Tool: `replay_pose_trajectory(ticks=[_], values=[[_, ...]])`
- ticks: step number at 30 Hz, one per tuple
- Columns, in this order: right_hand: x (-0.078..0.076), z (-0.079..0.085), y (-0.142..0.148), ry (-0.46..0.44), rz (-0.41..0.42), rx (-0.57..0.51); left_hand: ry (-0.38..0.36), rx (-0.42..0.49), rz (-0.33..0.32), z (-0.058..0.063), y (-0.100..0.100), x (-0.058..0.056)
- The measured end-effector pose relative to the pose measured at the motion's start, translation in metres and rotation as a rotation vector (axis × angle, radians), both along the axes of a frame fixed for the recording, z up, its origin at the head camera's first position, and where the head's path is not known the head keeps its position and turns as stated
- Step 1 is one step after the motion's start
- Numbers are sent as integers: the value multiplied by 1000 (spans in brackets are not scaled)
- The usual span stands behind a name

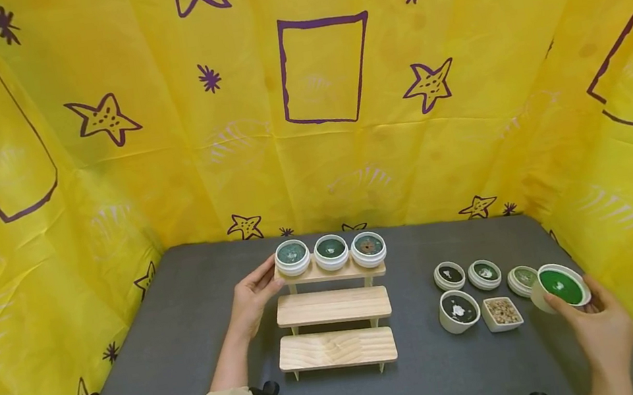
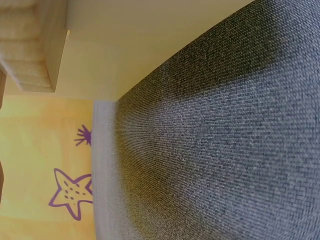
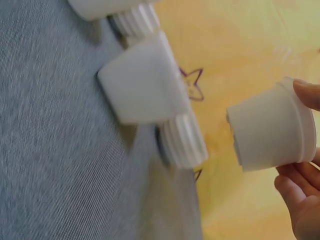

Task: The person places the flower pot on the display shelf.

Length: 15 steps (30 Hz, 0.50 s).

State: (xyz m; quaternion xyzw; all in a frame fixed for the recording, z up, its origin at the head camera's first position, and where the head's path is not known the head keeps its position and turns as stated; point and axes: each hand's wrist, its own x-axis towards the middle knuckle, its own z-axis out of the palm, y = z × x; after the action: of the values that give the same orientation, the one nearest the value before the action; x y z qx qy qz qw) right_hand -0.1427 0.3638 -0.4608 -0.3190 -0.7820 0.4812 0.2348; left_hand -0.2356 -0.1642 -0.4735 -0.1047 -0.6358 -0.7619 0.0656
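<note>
A three-step wooden display stand (image 1: pixel 333 307) stands on the grey table, with three white round pots (image 1: pixel 292 258) in a row on its top step, holding dark green or greyish contents. My left hand (image 1: pixel 253 296) grips the left end of that top step, thumb in front, beside the leftmost pot. In the left wrist view only the wooden step (image 2: pixel 35 45) shows clearly; the fingers are almost out of frame. My right hand (image 1: pixel 606 325) holds a white tapered cup (image 3: pixel 270 127) with bright green filling, raised off the table and tilted, thumb and fingers at its rim.
Right of the stand are small round pots (image 1: pixel 450 276), a cup with dark filling (image 1: pixel 459 310) and a square dish (image 1: pixel 502 314) of beige granules. A pale green pot (image 1: pixel 523 280) sits just left of the held cup. Yellow patterned cloth (image 1: pixel 342 166) encloses the grey table (image 1: pixel 216 349).
</note>
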Motion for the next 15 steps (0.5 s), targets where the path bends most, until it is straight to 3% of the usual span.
replay_pose_trajectory(ticks=[6,15], values=[[-5,14,-14,24,51,-41,-43,-2,16,3,1,0],[-9,32,-47,105,133,0,-43,-1,2,3,1,0]])
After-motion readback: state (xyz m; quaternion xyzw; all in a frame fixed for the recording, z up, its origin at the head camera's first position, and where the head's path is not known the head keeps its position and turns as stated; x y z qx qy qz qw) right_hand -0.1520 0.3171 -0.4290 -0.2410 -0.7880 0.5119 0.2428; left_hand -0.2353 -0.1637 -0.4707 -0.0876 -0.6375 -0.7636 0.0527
